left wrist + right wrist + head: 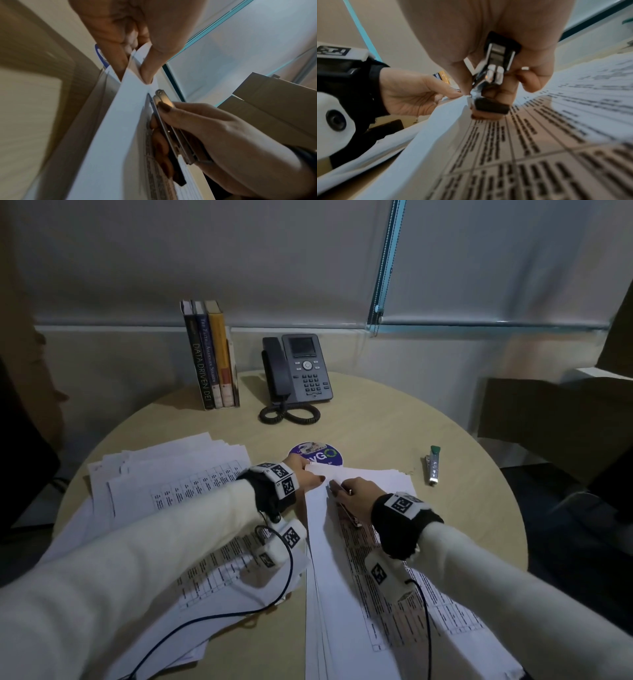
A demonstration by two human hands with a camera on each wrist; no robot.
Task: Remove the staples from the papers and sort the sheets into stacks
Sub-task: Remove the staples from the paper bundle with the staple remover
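Head view: round pale wooden table (394, 419), a person's two white-sleeved arms reaching in over printed paper. Landmark is the round purple sticker (317, 454) near the table's middle. Left hand (305, 474) sits just at the sticker's near edge, thumb and fingers pinching the turned-up corner of the white printed sheets (342, 542) that run from the sticker toward the viewer. Right hand (356, 497) lies just to the near right of the sticker, fingers curled round a slim metal and black staple remover (349, 517), its tip at the same corner of the sheets. Left wrist view: left thumb and forefinger clamp the folded paper corner (137, 70); the remover's flat metal tongue (163, 98) lies against the sheet just below that pinch, with a dark-nailed finger pressing on it. Right wrist view: remover (489, 75) gripped in the fist, its nose touching the paper edge beside the left fingertips; whether a staple is caught there is too blurred to tell. Left of the sticker, a loose fanned pile of printed table sheets (178, 474). Right of the sticker and well apart, a small silver stapler with a green tip (433, 465). Beyond the sticker, a dark grey desk phone (301, 371) with a coiled cord, and three upright books (212, 357) to the phone's left.
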